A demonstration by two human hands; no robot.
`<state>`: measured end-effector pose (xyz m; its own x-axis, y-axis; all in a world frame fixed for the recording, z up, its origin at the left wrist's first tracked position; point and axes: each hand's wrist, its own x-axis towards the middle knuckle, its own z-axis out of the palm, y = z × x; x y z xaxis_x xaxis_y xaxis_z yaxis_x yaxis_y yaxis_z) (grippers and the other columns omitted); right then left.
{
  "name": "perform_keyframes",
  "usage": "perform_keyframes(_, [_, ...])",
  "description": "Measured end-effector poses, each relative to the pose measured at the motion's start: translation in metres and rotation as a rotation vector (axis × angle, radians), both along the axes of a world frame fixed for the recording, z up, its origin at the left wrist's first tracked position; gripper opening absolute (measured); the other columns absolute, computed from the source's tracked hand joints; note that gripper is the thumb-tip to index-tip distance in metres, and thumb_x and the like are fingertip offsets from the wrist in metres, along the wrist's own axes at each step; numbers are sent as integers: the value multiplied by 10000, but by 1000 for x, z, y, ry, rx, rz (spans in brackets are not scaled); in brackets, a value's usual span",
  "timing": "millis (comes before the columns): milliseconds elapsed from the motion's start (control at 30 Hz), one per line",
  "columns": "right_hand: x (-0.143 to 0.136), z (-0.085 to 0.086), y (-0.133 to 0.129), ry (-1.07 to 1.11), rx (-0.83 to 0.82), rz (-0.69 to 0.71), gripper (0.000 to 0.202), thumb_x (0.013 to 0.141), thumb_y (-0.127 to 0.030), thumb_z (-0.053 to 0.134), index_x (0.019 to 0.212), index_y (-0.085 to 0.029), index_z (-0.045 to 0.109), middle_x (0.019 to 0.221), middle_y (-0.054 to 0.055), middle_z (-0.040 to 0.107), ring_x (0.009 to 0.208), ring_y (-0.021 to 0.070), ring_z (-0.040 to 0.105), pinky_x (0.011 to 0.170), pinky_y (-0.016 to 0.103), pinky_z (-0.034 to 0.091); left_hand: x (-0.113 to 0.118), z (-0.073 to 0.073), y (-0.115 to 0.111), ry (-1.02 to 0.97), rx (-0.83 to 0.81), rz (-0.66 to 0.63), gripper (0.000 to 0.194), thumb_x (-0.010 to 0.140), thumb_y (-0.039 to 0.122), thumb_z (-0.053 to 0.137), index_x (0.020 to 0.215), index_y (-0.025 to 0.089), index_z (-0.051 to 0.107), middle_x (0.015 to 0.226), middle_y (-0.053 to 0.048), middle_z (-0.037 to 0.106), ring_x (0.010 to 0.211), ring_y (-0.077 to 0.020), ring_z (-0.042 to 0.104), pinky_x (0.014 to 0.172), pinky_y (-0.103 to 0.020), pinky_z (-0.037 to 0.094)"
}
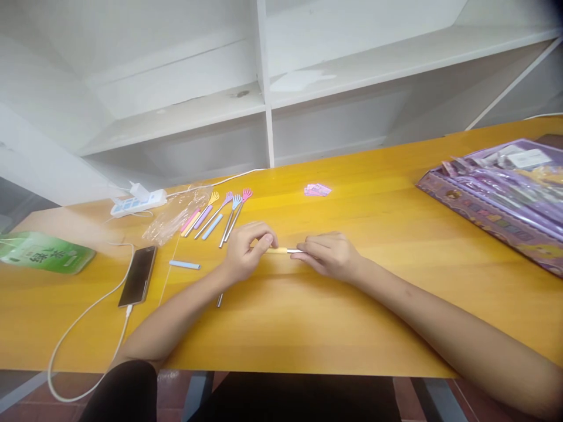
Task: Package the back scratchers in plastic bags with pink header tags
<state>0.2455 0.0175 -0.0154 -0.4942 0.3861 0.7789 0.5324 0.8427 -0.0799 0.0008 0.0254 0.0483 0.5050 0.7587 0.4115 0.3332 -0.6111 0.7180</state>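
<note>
fig.: i see left hand (250,249) gripping yellow sleeve (278,251), right hand (329,253) gripping metal rod (294,251) | fit seemingly partial | far left: hand-headed rods (229,221) bare, coloured sleeves (212,227) loose

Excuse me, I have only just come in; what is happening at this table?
A person is working with bare hands at a yellow-brown wooden table. The left hand grips a pale yellow tube, and the right hand pinches a thin silver metal rod that meets the tube's end. Beyond the left hand lie hand-shaped plastic heads in yellow, purple, blue and pink on silver rods, beside loose coloured tubes. A flat purple box of wrapped items sits far right.
</note>
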Motion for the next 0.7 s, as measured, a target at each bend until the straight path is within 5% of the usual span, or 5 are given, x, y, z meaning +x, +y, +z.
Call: perform_keyframes(700, [11,-3,13,-54,-94,91,289,1057,-331,609,820,-185,687,641,-13,648,519,90,528,532,252,335,8,-9,-2,88,-91,88,203,957,281,538,806,197,645,803,-21,675,768,-167,631,746,-302,471])
